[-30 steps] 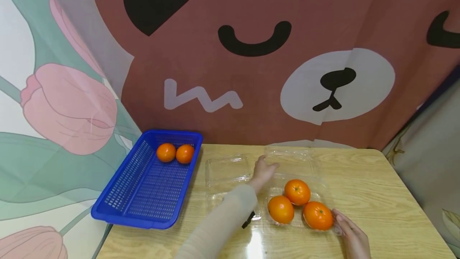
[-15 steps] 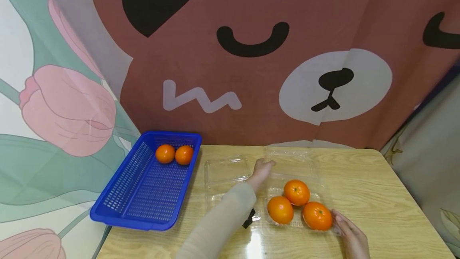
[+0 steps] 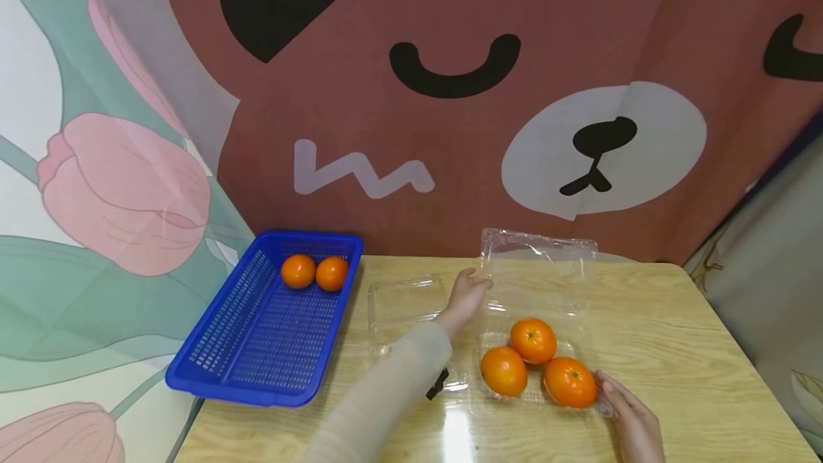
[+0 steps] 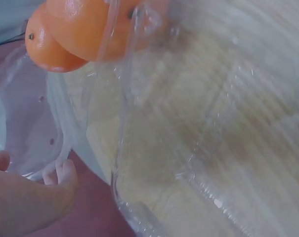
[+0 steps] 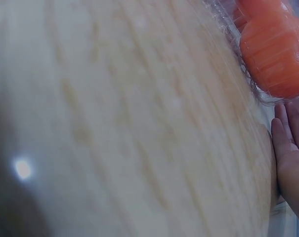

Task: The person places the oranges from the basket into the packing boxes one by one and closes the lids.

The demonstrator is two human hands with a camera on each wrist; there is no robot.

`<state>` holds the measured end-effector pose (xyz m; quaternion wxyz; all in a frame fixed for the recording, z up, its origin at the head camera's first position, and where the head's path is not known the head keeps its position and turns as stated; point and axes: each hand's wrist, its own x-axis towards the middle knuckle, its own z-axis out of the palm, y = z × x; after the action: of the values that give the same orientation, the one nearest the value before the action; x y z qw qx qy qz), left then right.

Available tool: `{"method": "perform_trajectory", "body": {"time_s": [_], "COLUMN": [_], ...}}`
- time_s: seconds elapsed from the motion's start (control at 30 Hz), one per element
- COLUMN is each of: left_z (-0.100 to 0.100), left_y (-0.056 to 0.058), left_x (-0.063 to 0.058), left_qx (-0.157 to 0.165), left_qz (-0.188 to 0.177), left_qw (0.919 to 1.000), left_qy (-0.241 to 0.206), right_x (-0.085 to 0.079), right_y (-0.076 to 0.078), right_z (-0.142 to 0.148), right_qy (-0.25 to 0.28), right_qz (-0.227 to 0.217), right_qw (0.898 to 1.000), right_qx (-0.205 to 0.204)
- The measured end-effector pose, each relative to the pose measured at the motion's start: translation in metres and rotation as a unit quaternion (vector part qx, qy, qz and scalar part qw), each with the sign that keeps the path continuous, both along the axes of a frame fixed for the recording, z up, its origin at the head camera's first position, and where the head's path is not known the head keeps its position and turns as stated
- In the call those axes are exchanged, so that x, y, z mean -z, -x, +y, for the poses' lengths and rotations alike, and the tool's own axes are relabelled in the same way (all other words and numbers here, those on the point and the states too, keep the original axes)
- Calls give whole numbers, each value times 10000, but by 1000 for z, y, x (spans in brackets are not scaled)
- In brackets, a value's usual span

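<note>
A clear plastic clamshell box lies on the table, its lid point(image 3: 540, 277) tilted up at the back. My left hand point(image 3: 467, 296) pinches the left edge of that lid; in the left wrist view the thumb and fingers point(image 4: 65, 173) meet at the clear edge. Three oranges sit in the box's base: a back one point(image 3: 534, 341), a left one point(image 3: 504, 371) and a right one point(image 3: 570, 382). With its fingers fairly straight, my right hand point(image 3: 633, 416) touches the right side of the base, beside the right orange.
A blue plastic basket point(image 3: 321, 370) stands on the left with two oranges point(image 3: 298, 271) at its far end. Between basket and box lies another open clear box point(image 3: 406, 302), partly hidden by my left sleeve point(image 3: 392, 391). A patterned curtain point(image 3: 347, 227) hangs behind the table.
The box lid has risen from lying back on the table to a tilted stance, with my left hand moving up slightly at its edge. The right hand has stayed in place.
</note>
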<state>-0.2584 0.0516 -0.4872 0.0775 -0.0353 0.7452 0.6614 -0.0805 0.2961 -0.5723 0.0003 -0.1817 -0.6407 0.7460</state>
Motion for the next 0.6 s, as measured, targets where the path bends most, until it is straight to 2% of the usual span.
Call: {"method": "perform_trajectory", "body": {"time_s": [0.17,0.3,0.37,0.43,0.5,0.53,0.6], "left_z": [-8,-19,-25,-31,-37,-40,-44], "left_y": [-3,-10,-14,-17,-20,-21,-22], "left_x": [-4,-8,-9,-11,-13,-15,-18], "left_qx": [667,1235,1477,1716,1925,2030,2212], "left_qz": [362,686,902,1175,1482,1715,2228], "left_qw": [9953,9818,9712,9565,9372,9236,8912], "left_qy": [601,1267,1636,2047,2502,2764,3273], "right_x": [0,-1,-1,-1,-1,-1,-1], "right_y": [0,0,1,1,1,1,2], "right_z": [0,0,0,0,0,0,0], "right_qy": [46,-30,-67,-30,16,12,28], "right_qz": [49,-147,-204,-208,-130,-87,-32], "right_qw": [10000,9999,9998,9998,9999,9999,9999], "right_qx": [38,40,45,70,92,94,109]}}
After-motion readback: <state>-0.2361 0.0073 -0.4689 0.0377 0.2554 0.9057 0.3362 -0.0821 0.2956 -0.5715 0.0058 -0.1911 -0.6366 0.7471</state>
